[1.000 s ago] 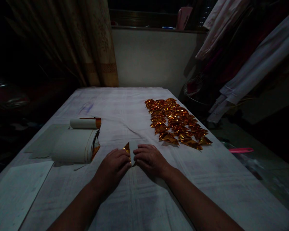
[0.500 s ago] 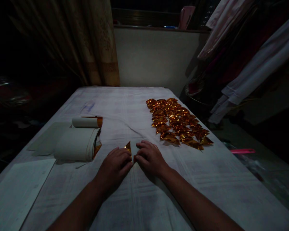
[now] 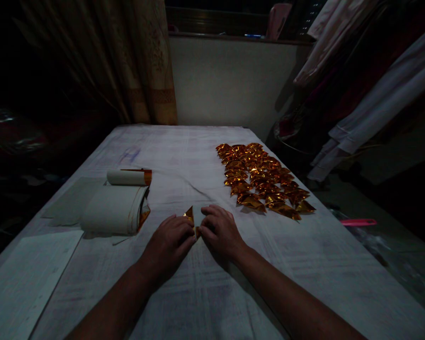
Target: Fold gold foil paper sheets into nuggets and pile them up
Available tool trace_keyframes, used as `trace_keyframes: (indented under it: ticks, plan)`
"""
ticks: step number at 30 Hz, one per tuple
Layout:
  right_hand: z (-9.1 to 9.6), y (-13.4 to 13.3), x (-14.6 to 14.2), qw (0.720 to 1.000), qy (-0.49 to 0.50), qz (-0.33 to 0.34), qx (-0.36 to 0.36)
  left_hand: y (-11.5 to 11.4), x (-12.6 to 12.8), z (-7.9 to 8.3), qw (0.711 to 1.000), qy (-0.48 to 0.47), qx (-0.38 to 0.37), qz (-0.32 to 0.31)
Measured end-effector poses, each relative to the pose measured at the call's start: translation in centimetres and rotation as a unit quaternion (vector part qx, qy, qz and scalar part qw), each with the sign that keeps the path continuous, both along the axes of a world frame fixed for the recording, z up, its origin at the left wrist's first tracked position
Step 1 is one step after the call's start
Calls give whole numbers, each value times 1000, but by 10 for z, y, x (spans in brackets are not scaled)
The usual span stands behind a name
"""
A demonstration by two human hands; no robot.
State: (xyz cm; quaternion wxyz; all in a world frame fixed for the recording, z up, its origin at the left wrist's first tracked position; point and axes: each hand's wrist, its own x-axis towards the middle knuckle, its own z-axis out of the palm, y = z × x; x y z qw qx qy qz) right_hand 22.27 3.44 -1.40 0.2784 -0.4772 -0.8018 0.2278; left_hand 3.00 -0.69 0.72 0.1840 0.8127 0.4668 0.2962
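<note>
Shifted since a second ago: right hand (image 3: 220, 230), fingers more curled, a small gold flap beside its thumb where a broader pale face showed; foil paper (image 3: 189, 215), one piece, part-folded, gold with pale reverse, on the table between both hands, pointed corner toward the far end; left hand (image 3: 174, 234), fingers and thumb closed down on its left side; right fingertips bent at its near end, whether pinching cannot be told; tablecloth (image 3: 179, 156), pale, faintly checked; at left, paper roll (image 3: 126, 177), thick paper stack (image 3: 108, 209), flat white sheet (image 3: 19, 274); at right, gold pieces (image 3: 254, 175), in close rows; beyond, plain wall (image 3: 226, 78), pink jug (image 3: 279, 21), hanging clothes (image 3: 371, 111); textures: gold pieces crinkled, shiny, peaked; roll smooth, cylindrical, gold-ended; curtain (image 3: 141, 61) patterned, in heavy vertical folds.
</note>
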Motion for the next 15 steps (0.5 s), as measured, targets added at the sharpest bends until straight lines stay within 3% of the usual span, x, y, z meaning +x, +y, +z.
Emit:
trace_keyframes:
  ticks: [15]
  plan:
    - [2, -5, -8, 1000, 3, -25, 6, 0, -1, 1, 1000, 11, -23, 0]
